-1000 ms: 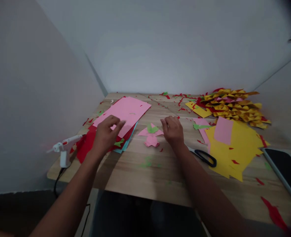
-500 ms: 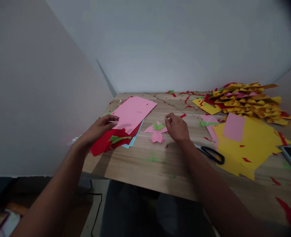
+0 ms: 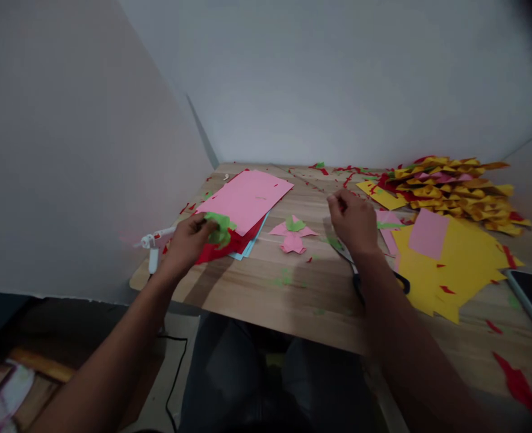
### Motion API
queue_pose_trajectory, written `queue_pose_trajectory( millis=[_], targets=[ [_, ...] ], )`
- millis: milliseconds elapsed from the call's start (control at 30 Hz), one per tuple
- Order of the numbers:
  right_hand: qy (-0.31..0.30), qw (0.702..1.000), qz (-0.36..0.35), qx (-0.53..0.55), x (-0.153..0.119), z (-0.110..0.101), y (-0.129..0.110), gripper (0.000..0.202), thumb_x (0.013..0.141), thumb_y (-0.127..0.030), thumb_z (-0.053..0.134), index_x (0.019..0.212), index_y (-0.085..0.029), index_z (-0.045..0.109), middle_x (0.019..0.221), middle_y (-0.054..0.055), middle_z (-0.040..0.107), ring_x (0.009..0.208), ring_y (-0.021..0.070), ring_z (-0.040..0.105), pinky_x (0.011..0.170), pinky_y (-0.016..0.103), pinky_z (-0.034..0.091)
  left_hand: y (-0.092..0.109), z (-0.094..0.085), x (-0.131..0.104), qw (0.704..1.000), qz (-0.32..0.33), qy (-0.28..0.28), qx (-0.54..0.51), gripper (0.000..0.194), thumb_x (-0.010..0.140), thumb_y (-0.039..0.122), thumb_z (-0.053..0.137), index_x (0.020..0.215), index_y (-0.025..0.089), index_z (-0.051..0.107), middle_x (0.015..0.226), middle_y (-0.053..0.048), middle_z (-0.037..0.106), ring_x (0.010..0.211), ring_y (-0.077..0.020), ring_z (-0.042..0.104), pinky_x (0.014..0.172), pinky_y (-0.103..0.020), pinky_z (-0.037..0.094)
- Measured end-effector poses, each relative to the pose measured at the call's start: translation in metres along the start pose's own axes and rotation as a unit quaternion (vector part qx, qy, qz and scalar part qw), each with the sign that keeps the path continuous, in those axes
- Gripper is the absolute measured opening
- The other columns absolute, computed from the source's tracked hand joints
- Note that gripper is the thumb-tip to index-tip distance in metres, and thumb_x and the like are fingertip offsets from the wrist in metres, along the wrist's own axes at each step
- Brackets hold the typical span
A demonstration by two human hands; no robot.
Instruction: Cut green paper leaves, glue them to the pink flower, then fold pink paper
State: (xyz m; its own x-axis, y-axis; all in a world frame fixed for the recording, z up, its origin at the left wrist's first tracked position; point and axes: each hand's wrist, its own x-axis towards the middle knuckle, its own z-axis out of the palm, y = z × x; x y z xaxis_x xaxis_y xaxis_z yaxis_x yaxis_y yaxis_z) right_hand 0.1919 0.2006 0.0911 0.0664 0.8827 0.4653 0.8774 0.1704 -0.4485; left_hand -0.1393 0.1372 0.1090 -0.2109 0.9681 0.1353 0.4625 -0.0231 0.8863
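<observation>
Left of the pink paper flower [image 3: 293,243], the left hand [image 3: 189,242] is pinching a loose green paper piece [image 3: 221,231]. Right of the flower, the right hand [image 3: 354,221] is hanging half-curled; whether it is gripping anything, cannot tell. Progress, judged: flower is already bearing one green patch [image 3: 295,224]; held piece is sitting apart, unattached. Piece is pointing flower-ward, long axis perhaps running crosswise, blur allowing.

The left hand [image 3: 188,239] pinches, the right hand [image 3: 355,222] curls, forearms [image 3: 112,352] extended
</observation>
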Motion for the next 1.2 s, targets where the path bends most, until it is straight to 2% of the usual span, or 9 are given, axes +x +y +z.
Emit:
queue_pose_trajectory(
  millis=[133,333,533,633,733,833,933,1067,1200],
  targets=[
    [-0.142,0.989,-0.013,-0.04,-0.024,-0.034,0.024,0.025,0.095,-0.035,0.05,0.106,-0.023,0.069,0.088,0.007,0.073,0.08,0.0237,0.065,0.069,0.032,0.041,0.026,0.018,-0.029,0.977,-0.061,-0.066,-0.194,0.033,0.068,0.043,0.08,0.086,0.019,0.065,0.072,0.003,0.061,0.059,-0.0108,0.053,0.058,-0.024,0.049],
    [-0.28,0.938,0.021,-0.202,-0.108,-0.058,0.095,0.041,0.087,-0.028,0.06,0.128,-0.023,0.066,0.114,0.017,0.067,0.098,0.0312,0.065,0.09,0.044,0.047,0.018,0.056,-0.061,0.935,-0.147,-0.101,-0.305,0.047,0.059,0.039,0.089,0.095,0.018,0.068,0.079,0.001,0.065,0.063,-0.0115,0.059,0.052,-0.022,0.052],
    [-0.236,0.948,0.046,-0.21,-0.134,-0.057,0.098,0.045,0.092,-0.031,0.057,0.135,-0.018,0.062,0.12,0.02,0.063,0.108,0.0329,0.062,0.096,0.045,0.045,0.02,0.096,-0.078,0.897,-0.179,-0.179,-0.362,0.046,0.065,0.047,0.084,0.093,0.016,0.066,0.073,0.001,0.064,0.058,-0.0109,0.059,0.049,-0.023,0.053],
    [-0.26,0.946,0.048,-0.188,-0.132,-0.058,0.089,0.051,0.094,-0.041,0.054,0.137,-0.013,0.06,0.117,0.021,0.065,0.108,0.0323,0.064,0.095,0.042,0.046,0.014,0.109,-0.09,0.91,-0.15,-0.186,-0.339,0.043,0.069,0.053,0.078,0.086,0.017,0.062,0.061,0.004,0.057,0.045,-0.0086,0.052,0.039,-0.019,0.045],
    [-0.281,0.945,0.077,-0.147,-0.127,-0.057,0.085,0.064,0.084,-0.042,0.067,0.139,-0.012,0.057,0.117,0.022,0.065,0.103,0.0331,0.066,0.09,0.042,0.046,0.002,0.123,-0.098,0.932,-0.111,-0.171,-0.299,0.04,0.072,0.054,0.074,0.078,0.018,0.057,0.053,0.009,0.046,0.035,-0.0057,0.04,0.033,-0.018,0.034],
    [-0.272,0.952,0.127,-0.065,-0.119,-0.057,0.086,0.069,0.069,-0.032,0.076,0.135,-0.018,0.061,0.11,0.015,0.07,0.096,0.0301,0.067,0.084,0.038,0.047,-0.008,0.136,-0.101,0.938,-0.09,-0.149,-0.301,0.038,0.07,0.049,0.076,0.082,0.018,0.058,0.062,0.006,0.052,0.042,-0.0072,0.045,0.035,-0.019,0.038],
    [-0.256,0.956,0.144,0.002,-0.116,-0.063,0.087,0.063,0.072,-0.03,0.069,0.132,-0.017,0.062,0.091,0.008,0.073,0.082,0.0242,0.068,0.073,0.034,0.049,-0.012,0.147,-0.104,0.934,-0.063,-0.159,-0.314,0.037,0.067,0.043,0.078,0.088,0.016,0.064,0.072,0.001,0.06,0.054,-0.011,0.053,0.04,-0.02,0.043],
    [-0.204,0.963,0.133,0.118,-0.133,-0.071,0.082,0.063,0.082,-0.038,0.054,0.139,-0.012,0.052,0.091,0.007,0.072,0.078,0.0205,0.069,0.068,0.031,0.053,-0.012,0.162,-0.107,0.927,-0.03,-0.178,-0.328,0.036,0.07,0.046,0.077,0.085,0.015,0.067,0.069,0.001,0.06,0.053,-0.0108,0.051,0.041,-0.021,0.043],
    [-0.098,0.973,0.101,0.184,-0.159,-0.055,0.075,0.063,0.082,-0.05,0.055,0.133,-0.015,0.048,0.096,0.009,0.068,0.08,0.0236,0.068,0.071,0.036,0.057,-0.006,0.191,-0.103,0.921,-0.005,-0.194,-0.338,0.044,0.075,0.059,0.069,0.079,0.016,0.062,0.06,0.003,0.052,0.044,-0.01,0.046,0.04,-0.023,0.041]
  ],
)
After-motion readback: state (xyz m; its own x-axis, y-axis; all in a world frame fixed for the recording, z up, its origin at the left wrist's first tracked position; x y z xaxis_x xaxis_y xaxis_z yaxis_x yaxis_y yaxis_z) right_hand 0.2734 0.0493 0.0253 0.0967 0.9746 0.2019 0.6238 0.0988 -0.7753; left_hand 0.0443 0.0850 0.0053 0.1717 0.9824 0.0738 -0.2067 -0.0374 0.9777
